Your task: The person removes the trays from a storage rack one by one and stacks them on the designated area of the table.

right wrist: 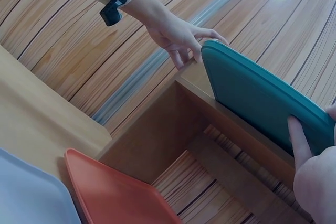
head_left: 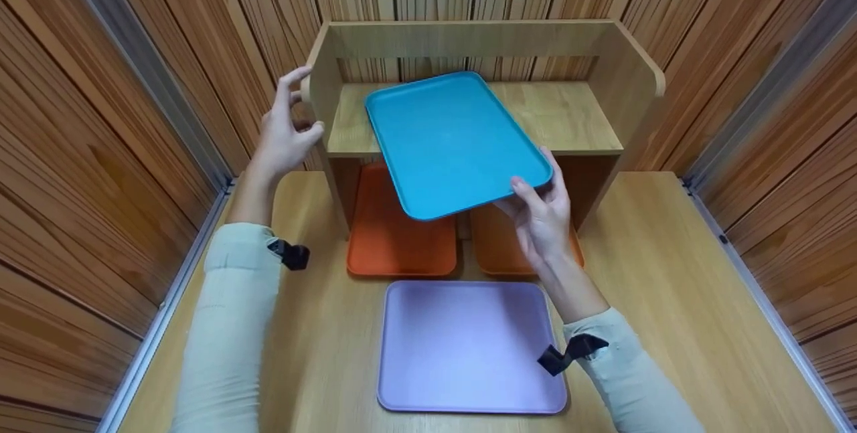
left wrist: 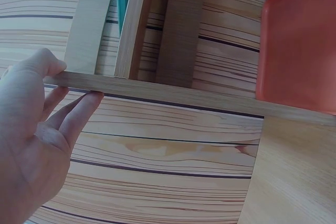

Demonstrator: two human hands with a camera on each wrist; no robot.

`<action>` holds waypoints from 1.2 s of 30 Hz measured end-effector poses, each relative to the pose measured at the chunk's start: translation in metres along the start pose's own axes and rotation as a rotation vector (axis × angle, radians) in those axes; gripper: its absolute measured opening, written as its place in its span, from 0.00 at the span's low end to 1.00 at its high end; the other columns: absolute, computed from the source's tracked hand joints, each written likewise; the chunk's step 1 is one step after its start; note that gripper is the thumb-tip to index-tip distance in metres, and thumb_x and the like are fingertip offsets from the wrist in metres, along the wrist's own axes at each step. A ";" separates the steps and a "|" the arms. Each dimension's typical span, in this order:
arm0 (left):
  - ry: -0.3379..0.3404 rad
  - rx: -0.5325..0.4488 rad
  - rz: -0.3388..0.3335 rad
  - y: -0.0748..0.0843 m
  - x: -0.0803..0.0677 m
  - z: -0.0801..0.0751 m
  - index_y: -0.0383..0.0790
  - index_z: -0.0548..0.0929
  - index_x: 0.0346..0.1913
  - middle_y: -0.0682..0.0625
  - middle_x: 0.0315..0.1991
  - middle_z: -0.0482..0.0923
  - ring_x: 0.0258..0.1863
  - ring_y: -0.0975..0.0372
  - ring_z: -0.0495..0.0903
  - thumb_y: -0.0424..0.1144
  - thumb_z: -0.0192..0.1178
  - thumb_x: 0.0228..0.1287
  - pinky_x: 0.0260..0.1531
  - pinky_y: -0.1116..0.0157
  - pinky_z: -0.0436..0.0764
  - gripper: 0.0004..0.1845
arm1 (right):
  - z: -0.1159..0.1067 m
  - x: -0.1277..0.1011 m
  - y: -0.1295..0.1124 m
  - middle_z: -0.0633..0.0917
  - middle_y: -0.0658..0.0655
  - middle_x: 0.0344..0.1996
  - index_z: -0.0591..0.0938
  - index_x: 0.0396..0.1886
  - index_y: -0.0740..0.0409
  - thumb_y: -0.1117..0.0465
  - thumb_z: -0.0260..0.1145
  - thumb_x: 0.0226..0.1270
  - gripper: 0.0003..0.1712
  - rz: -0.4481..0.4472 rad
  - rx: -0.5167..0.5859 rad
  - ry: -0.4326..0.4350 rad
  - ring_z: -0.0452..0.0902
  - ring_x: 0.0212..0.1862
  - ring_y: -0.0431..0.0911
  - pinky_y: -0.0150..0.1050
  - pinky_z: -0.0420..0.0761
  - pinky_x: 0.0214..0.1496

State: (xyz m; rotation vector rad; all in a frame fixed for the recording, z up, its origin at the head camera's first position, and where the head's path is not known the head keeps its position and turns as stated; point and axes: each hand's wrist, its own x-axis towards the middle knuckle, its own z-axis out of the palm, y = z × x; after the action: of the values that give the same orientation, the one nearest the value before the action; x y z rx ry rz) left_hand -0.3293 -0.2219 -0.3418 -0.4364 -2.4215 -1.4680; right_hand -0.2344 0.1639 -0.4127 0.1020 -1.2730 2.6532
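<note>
A: Where is the blue tray point(head_left: 455, 142)?

B: It sits tilted, its far end over the upper board of the wooden shelf point(head_left: 569, 118), its near end sticking out past the shelf's front edge, above the table point(head_left: 669, 272). It lies at an angle to the shelf, the far corner turned toward the left side panel.

A: Who holds it?

B: The person's right hand point(head_left: 542, 215) grips its near right corner, thumb on the rim and fingers curled beneath. The right wrist view shows a fingertip pressed against the tray's underside.

A: And the other hand?

B: The left hand point(head_left: 284, 128) is at the shelf's left side panel, near its top front corner. In the left wrist view the fingers point(left wrist: 79, 111) lie loosely spread, thumb and fingertips touching the panel's thin edge, nothing clasped in them.

A: What lies below the shelf?

B: Two orange trays side by side on the table, partly pushed under the shelf's board: the left orange tray point(head_left: 395, 232) in plain sight, the right orange tray point(head_left: 495, 239) partly hidden by the right hand.

A: Anything nearer the person?

B: A lilac tray point(head_left: 462, 346) lies flat on the table, just in front of the orange pair, near the table's front edge. Both arms wear pale sleeves point(head_left: 234, 326), and wood-panelled walls stand all around.
</note>
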 end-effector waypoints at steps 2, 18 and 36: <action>0.002 -0.001 -0.002 0.001 -0.001 0.000 0.60 0.56 0.90 0.34 0.84 0.67 0.66 0.39 0.86 0.26 0.57 0.81 0.47 0.72 0.86 0.43 | -0.002 0.000 -0.003 0.59 0.62 0.87 0.51 0.95 0.49 0.76 0.57 0.84 0.48 0.001 -0.013 0.021 0.75 0.75 0.59 0.42 0.95 0.58; 0.015 0.020 0.011 0.001 -0.001 0.000 0.59 0.57 0.90 0.38 0.85 0.67 0.26 0.65 0.71 0.26 0.58 0.80 0.27 0.75 0.74 0.44 | -0.012 -0.001 -0.045 0.59 0.63 0.89 0.55 0.93 0.49 0.75 0.52 0.84 0.44 0.103 -0.245 0.102 0.74 0.78 0.57 0.39 0.95 0.56; 0.014 0.018 0.000 0.001 0.000 -0.001 0.61 0.58 0.90 0.36 0.81 0.73 0.39 0.57 0.84 0.25 0.58 0.80 0.36 0.75 0.82 0.45 | -0.043 0.013 -0.081 0.58 0.55 0.88 0.59 0.92 0.43 0.75 0.49 0.86 0.43 0.235 -0.259 0.137 0.67 0.77 0.51 0.36 0.94 0.51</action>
State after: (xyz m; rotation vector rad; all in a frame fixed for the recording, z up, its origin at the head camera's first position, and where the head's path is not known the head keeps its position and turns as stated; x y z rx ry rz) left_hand -0.3290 -0.2221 -0.3411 -0.4205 -2.4218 -1.4427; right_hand -0.2297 0.2488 -0.3756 -0.2782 -1.6554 2.5948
